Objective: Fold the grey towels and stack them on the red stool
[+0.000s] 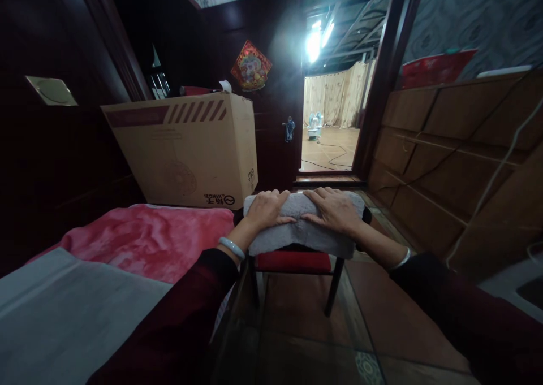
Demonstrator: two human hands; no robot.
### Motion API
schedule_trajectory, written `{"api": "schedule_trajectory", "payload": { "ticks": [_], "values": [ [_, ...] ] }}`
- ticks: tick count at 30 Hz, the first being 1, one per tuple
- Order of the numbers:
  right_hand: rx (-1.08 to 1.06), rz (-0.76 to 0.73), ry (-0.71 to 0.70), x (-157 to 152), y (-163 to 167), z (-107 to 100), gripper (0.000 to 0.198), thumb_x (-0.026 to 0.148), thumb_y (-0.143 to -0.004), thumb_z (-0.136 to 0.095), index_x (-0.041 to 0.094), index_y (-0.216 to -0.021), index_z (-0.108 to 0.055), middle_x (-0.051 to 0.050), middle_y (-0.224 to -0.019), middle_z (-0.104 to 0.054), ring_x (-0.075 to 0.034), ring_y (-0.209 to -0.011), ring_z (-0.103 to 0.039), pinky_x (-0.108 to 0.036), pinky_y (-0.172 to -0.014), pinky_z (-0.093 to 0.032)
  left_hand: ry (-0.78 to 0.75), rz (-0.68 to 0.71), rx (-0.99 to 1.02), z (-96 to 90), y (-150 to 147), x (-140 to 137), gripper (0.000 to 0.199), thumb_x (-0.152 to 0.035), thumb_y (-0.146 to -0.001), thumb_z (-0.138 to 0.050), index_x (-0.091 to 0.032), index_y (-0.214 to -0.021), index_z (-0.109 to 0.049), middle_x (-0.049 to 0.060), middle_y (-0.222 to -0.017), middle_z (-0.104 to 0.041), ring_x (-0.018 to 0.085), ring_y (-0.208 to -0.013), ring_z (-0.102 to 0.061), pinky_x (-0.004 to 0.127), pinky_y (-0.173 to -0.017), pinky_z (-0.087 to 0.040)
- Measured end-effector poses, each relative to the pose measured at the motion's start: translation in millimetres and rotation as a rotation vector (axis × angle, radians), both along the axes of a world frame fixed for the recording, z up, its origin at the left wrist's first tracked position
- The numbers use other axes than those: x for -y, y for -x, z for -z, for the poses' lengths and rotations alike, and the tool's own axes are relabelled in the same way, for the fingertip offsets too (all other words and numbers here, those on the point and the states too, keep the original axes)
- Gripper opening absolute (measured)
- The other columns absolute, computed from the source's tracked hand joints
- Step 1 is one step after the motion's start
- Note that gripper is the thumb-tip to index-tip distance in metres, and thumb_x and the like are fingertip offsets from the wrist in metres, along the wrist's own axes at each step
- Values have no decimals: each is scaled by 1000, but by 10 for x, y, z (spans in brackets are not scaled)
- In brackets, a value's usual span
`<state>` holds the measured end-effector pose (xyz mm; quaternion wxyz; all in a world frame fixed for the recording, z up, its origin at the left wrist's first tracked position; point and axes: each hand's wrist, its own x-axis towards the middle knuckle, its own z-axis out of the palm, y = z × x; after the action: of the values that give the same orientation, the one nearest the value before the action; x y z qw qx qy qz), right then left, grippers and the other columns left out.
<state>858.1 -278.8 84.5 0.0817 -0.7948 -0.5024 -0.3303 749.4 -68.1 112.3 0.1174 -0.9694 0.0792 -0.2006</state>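
Observation:
A grey plush cloth (280,239) is draped over the backrest of a dark-framed chair (292,262) with a red seat. My left hand (266,210) lies over the left part of the cloth, its fingers bent over the top edge and its thumb on the near side. Mirroring it, my right hand (335,211) grips the right part the same way. The two thumbs point at each other at the middle, where the cloth creases. The fingertips are partly hidden behind the top edge. A pale bangle circles my left wrist, a thinner band my right.
Left of the chair, a pink blanket (139,238) and a grey sheet (72,317) cover a bed-like surface. A large cardboard box (178,153) stands behind them. Wooden drawers (462,130) line the right wall, with a cable (500,176) hanging down. Beyond the open doorway stands a fan (314,126).

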Motion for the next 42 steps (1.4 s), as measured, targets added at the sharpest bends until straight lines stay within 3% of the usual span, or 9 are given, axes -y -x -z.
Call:
{"api": "schedule_trajectory", "payload": {
  "ticks": [6,12,18,22,27,30,32,37,42],
  "values": [
    [-1,-113,47,222,-84,-27,77,71,-94,-47,21,-153,-45,-17,-132,-63,-35,-109,-60,-45,-89,-44,22,30,-125,-154,69,-94,81,-74,-82,-65,-20,-139,-48,13,-110,-68,31,-99,-68,38,-83,-50],
    [-60,-98,59,578,-328,9,87,76,-88,-53,16,-151,-46,-18,-118,-66,-36,-105,-62,-45,-87,-47,37,-28,-155,-179,151,-335,73,-72,-79,-69,-19,-126,-53,14,-113,-68,32,-105,-66,38,-87,-49],
    [-159,-117,29,597,-504,76,75,65,-87,-63,21,-147,-50,-15,-109,-66,-34,-96,-63,-42,-81,-51,80,-59,-119,-50,60,-405,62,-67,-80,-72,-18,-113,-54,15,-110,-69,31,-100,-67,37,-82,-49],
    [-193,-171,37,613,-565,78,76,64,-87,-64,21,-148,-48,-15,-110,-65,-34,-98,-63,-44,-84,-53,67,-55,-135,-76,52,-388,62,-68,-79,-72,-18,-113,-54,15,-110,-69,31,-100,-67,37,-82,-49],
    [-276,-199,65,725,-581,47,85,57,-82,-71,22,-153,-41,-15,-122,-62,-37,-112,-61,-50,-95,-52,33,-27,-170,-155,212,-433,68,-62,-78,-76,-19,-125,-51,14,-116,-67,31,-107,-64,38,-87,-48],
    [-320,-161,78,798,-571,71,92,50,-78,-76,23,-156,-36,-16,-135,-56,-38,-124,-55,-52,-103,-48,27,-62,-137,-132,340,-498,82,-58,-75,-80,-20,-138,-44,16,-129,-62,34,-118,-59,43,-94,-46],
    [-339,-116,59,828,-570,108,95,45,-76,-78,24,-157,-33,-16,-139,-53,-37,-128,-53,-53,-105,-48,42,-103,-121,-97,392,-519,81,-49,-77,-81,-20,-141,-42,16,-134,-59,35,-123,-56,44,-96,-45],
    [-366,-111,51,822,-587,124,84,30,-76,-76,19,-151,-39,-16,-131,-57,-33,-121,-59,-49,-103,-50,56,-167,-126,-62,407,-468,63,-29,-81,-77,-17,-136,-47,17,-130,-60,32,-121,-57,42,-98,-45],
    [-381,-41,60,832,-520,38,88,32,-71,-79,20,-151,-42,-15,-135,-58,-33,-121,-60,-45,-98,-52,79,-211,-160,-121,462,-428,78,-33,-78,-80,-19,-145,-42,18,-142,-56,34,-129,-53,47,-103,-43]
  ]
}}
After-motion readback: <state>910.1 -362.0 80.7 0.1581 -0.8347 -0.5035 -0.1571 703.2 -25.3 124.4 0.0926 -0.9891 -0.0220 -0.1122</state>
